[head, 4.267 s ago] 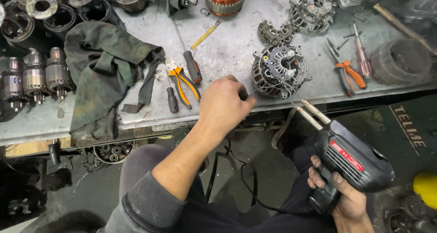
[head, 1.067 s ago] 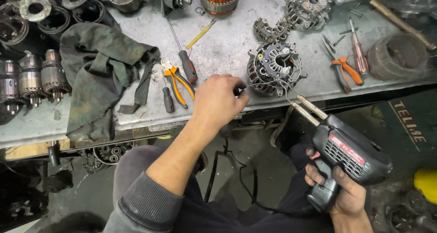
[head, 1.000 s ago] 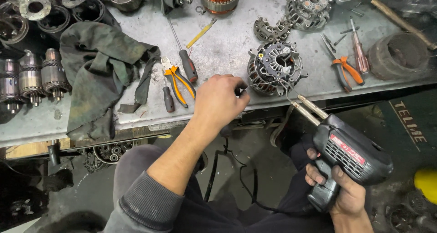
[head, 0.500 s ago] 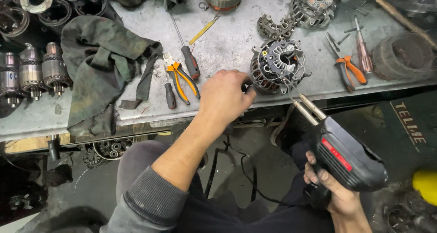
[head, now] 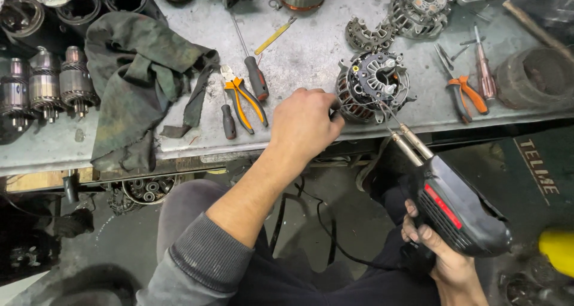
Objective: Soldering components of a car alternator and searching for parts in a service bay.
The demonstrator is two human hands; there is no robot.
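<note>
Gritty steel workbench: left hand apparently pinches ribbed alternator stator.

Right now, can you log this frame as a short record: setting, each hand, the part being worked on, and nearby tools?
Setting: grey metal workbench, seen from above
Left hand: rests on the bench edge, fingers touching the alternator stator
Right hand: grips a black and red soldering gun, tip at the stator
Nearby tools: orange-handled pliers, screwdriver, green rag
</note>
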